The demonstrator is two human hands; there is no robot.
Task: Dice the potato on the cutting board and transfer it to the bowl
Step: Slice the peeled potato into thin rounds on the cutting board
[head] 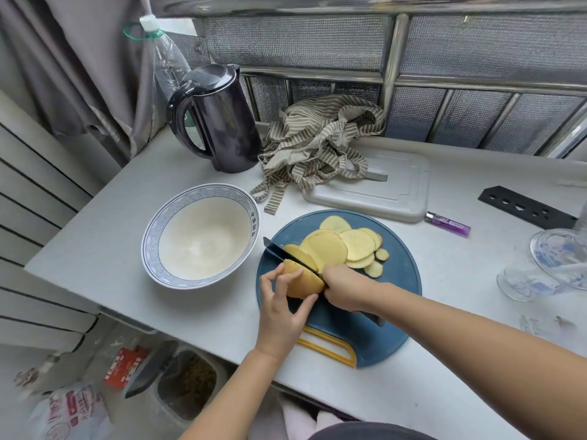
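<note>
On the round blue cutting board (397, 281): potato end (303, 282), with fanned potato slices (330, 249) just beyond it.
Left hand (281, 309): fingers and thumb curled round the potato end.
Right hand (344, 289): clenched on the handle of the knife (279, 252).
Knife: dark blade between potato end and slices, tip toward the bowl.
Bowl (152, 236): blue-rimmed, just left of the board.

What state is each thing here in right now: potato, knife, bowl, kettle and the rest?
Potato: half sliced, uncut end held by the left hand.
Slices: lying fanned on the blue board, not diced.
Knife: gripped by the right hand, blade in the potato.
Bowl: upright, empty.
Kettle: upright, lid shut.
Bottle: upright, capped.
Lighter: lying flat.
Striped cloth: crumpled.
</note>
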